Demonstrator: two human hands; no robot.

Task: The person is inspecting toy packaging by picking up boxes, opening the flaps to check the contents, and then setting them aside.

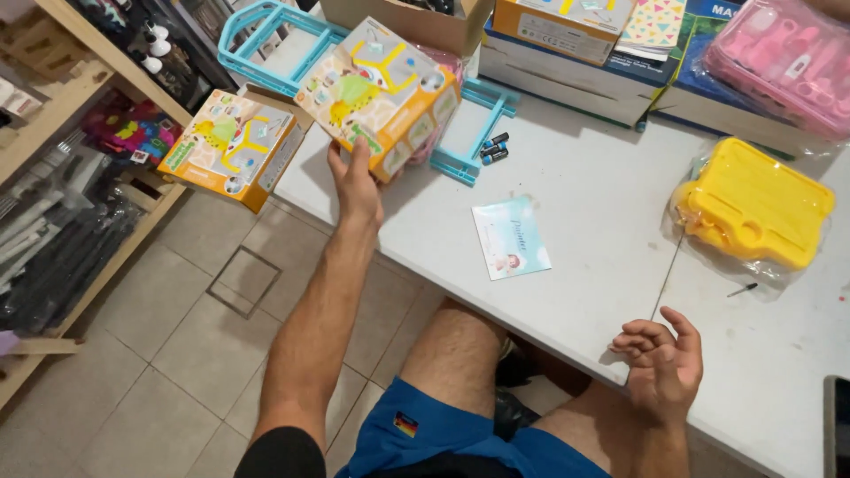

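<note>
The left hand reaches forward over the near edge of the white surface and its grip is closed on the lower corner of an orange toy box, which it holds tilted above that edge. A second orange box of the same kind lies just to the left of the held box, off the surface, beside the wooden shelf. Behind the held box there is a light blue plastic frame, and a few small batteries lie on the surface just to the right of the box. Further to the right of the box, and nearer to the person, a small printed card lies flat on the surface. Well apart from the box, at the far right, a yellow plastic case lies in a clear bag. The right hand is at the near edge of the surface, palm up, its grip released, with fingers loosely curled and holding nothing.
</note>
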